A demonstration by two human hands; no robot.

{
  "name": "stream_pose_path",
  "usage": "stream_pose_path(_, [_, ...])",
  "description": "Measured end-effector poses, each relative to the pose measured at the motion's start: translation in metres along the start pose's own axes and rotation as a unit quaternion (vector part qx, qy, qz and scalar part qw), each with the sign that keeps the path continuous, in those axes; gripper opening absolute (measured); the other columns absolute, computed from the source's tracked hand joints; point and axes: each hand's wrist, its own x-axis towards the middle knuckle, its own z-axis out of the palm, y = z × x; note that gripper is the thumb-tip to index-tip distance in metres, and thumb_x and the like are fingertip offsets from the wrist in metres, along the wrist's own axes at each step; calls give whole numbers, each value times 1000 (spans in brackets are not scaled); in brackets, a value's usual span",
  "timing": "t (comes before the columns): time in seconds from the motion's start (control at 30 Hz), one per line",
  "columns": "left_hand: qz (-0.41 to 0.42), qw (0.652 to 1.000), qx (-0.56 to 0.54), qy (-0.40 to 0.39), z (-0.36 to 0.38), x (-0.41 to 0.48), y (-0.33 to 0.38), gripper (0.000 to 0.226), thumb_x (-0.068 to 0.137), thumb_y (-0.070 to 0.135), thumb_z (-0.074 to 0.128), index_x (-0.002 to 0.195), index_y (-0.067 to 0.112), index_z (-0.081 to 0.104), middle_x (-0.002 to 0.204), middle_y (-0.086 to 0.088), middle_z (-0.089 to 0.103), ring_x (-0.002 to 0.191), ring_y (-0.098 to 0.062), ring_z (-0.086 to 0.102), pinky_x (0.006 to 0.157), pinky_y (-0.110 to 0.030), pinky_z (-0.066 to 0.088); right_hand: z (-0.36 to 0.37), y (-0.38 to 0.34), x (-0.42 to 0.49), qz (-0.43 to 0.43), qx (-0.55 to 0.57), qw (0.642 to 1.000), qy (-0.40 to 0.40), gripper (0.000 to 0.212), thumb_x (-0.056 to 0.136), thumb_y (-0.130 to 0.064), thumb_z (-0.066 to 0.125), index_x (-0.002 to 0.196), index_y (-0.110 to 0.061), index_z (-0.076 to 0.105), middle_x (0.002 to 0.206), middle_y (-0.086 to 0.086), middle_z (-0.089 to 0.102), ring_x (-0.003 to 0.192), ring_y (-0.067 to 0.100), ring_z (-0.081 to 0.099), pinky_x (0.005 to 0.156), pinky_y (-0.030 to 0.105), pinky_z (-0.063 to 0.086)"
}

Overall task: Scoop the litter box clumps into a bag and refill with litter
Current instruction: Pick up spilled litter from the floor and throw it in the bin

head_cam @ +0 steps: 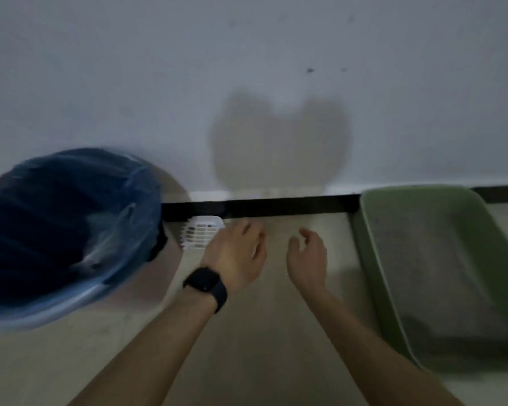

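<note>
Scoop (201,232) lies on the floor by the wall, near my left hand (235,256). Both grips are loose and hold nothing. It looks light, stiff plastic; its handle is hidden.

Pale floor (261,332) meets a grey-white wall (247,54) w/ a black baseboard strip (276,207) along the bottom. Blotchy darker patch (279,142) on wall, centre. Black smartwatch (206,284) on a wrist.

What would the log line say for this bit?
left hand: open, by white scoop | right hand: open, empty | litter box: right | blue bag: left
</note>
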Motion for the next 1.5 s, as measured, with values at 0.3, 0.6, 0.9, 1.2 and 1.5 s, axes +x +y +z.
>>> stream_pose_path(0.3, [-119, 979, -12, -165, 173, -29, -7, 73, 97, 60, 25, 154, 31, -10, 159, 4, -23, 147, -16, -20, 119, -38, -12, -49, 168, -33, 37, -246, 968, 38, 79, 89, -56, 31, 152, -9, 24, 160, 8, 23, 145, 28, 21, 117, 41, 18])
stream_pose_path(0.6, [-93, 981, 67, -156, 203, -29, -39, 72, 98, 58, 13, 154, 23, -15, 160, 1, -22, 147, -17, -22, 118, -42, -13, -29, 186, -44, -67, -372, 921, -90, 80, 97, -57, 20, 155, -6, -2, 162, 15, -11, 149, 25, -14, 122, 42, 0])
stream_pose_path(0.9, [88, 978, 50, -181, 214, -41, -21, 65, 101, 48, 24, 157, 20, 6, 164, 3, -3, 150, -15, -5, 119, -48, 4, -34, 139, 57, -117, -265, 954, -82, 63, 103, -46, 25, 156, -17, 3, 164, -1, -5, 150, 11, -9, 121, 31, -3])
stream_pose_path(1.2, [20, 983, 12, -181, 213, 27, -17, 67, 101, 49, 22, 156, 20, -5, 162, 5, -10, 148, -9, -12, 121, -35, -4, -18, 128, 135, -29, -283, 956, -72, 72, 101, -51, 22, 155, -10, -2, 163, 4, -12, 150, 18, -9, 122, 36, -1])
stream_pose_path(1.5, [180, 968, -15, -172, 222, 10, -29, 58, 103, 40, 25, 155, 16, 15, 162, 0, 14, 150, -12, 3, 121, -40, 10, -39, 149, 29, -261, -283, 904, -187, 55, 103, -36, 29, 149, -7, 36, 157, 7, 29, 147, 15, 20, 120, 39, 23])
